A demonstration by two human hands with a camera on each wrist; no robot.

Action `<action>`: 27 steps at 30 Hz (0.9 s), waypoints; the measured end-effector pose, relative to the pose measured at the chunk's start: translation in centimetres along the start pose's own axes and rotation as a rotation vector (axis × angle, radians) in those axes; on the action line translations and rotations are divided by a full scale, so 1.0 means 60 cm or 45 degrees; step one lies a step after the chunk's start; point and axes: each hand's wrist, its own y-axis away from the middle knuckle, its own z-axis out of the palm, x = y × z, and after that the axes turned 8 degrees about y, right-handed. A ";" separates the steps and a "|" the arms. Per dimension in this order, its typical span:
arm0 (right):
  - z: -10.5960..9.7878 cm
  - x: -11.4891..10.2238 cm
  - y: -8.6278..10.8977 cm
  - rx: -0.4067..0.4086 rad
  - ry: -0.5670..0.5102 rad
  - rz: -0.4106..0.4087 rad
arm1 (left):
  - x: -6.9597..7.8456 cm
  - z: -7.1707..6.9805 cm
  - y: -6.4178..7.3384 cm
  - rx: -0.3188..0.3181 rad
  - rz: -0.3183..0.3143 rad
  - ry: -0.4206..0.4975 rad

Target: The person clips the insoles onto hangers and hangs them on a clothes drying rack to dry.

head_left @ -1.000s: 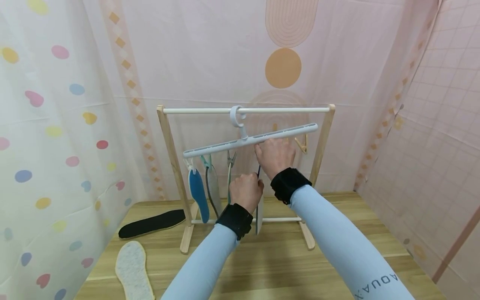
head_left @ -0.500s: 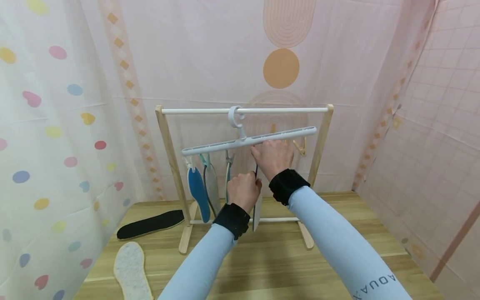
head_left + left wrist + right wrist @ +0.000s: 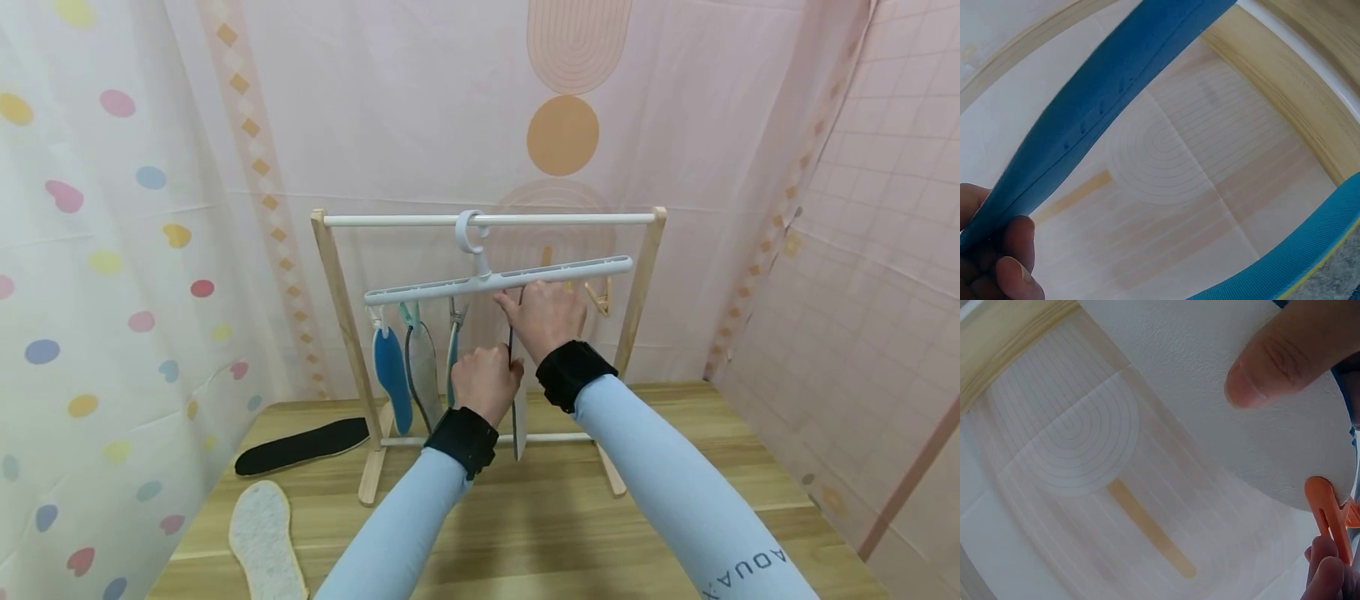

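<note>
My left hand (image 3: 487,385) grips an upright insole (image 3: 519,421) below its middle. In the left wrist view its blue face (image 3: 1094,115) shows between thumb and fingers. Higher up, my right hand (image 3: 551,321) is at the insole's top, just under the right arm of a pale blue hanger (image 3: 570,271). In the right wrist view the thumb lies on the insole's white face (image 3: 1210,394); the other side of this grip is mostly hidden. An orange clip (image 3: 1329,515) is on the insole's edge, with curled fingertips at its handle.
The hanger hooks over the white rail (image 3: 390,221) of a wooden stand (image 3: 341,317). Clipped insoles hang at left, including a blue one (image 3: 392,379) and a grey one (image 3: 423,375). A black insole (image 3: 303,446) and a light grey insole (image 3: 262,533) lie on the table (image 3: 540,542).
The hanger's right end has dropped and its left end has risen, so it tilts less. The hanging insoles have swung a little. Both hands keep nearly the same places.
</note>
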 end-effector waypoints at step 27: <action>0.008 0.016 0.031 0.002 0.019 -0.043 | -0.001 0.015 0.015 -0.018 0.013 0.021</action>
